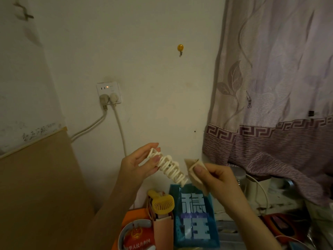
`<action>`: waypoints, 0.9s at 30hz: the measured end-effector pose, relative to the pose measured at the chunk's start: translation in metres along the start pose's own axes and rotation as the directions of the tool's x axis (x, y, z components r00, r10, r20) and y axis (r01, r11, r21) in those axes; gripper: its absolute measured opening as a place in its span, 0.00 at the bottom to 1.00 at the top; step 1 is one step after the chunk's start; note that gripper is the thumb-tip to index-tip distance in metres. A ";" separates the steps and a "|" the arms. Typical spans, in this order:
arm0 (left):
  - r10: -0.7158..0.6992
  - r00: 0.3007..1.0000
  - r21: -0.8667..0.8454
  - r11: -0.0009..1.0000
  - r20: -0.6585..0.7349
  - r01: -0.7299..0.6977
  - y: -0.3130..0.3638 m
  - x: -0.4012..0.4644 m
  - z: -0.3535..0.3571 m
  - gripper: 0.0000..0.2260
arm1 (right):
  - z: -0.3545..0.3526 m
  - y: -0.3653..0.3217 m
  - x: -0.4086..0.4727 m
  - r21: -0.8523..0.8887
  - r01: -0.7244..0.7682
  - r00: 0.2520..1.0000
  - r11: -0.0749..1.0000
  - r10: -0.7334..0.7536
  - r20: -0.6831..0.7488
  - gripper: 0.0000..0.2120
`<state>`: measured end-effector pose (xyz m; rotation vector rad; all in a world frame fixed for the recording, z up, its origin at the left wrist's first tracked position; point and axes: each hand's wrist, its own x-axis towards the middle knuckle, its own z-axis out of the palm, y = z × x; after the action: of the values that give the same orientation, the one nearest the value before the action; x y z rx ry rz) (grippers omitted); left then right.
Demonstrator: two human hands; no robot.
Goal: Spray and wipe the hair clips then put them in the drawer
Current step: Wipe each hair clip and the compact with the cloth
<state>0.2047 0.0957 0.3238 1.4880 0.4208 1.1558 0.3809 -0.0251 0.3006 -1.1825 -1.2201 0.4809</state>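
Wiping, mid-frame: my left hand [139, 164] pinches the clip [168, 166], right hand [211, 175] pinches the cloth [193, 171]; next, rub its teeth.

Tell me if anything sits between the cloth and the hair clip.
Nothing visible does. The left hand holds the white hair clip up, the right hand pinches the cloth just beside the clip's lower end, only air between.

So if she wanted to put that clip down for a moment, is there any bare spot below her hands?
Hardly. Below the hair clip stand a yellow fan, a teal bag and a red booklet, packed close. Right of the bag, under the curtain, jars and cables crowd the surface. The only bare stretch is the brown board at left, though it may be upright.
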 end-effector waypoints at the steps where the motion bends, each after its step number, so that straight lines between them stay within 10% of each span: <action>1: 0.002 1.000 0.009 1.000 0.021 -0.002 0.000 0.000 0.000 0.14 | -0.002 -0.001 0.002 0.016 -0.005 0.999 1.000 0.006 -0.045 0.18; 17: 0.092 0.944 0.008 0.995 0.316 -0.100 0.011 0.004 0.009 0.14 | 0.008 -0.011 0.027 0.121 -0.086 0.993 0.989 0.076 0.087 0.20; 27: 0.044 0.969 0.021 0.998 0.242 -0.051 0.010 0.001 0.014 0.15 | 0.016 -0.007 0.024 0.234 -0.085 0.995 0.968 0.093 -0.020 0.09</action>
<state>0.2137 0.0856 0.3352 1.6477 0.2354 0.9930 0.3727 -0.0010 0.3159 -1.0424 -1.0554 0.6527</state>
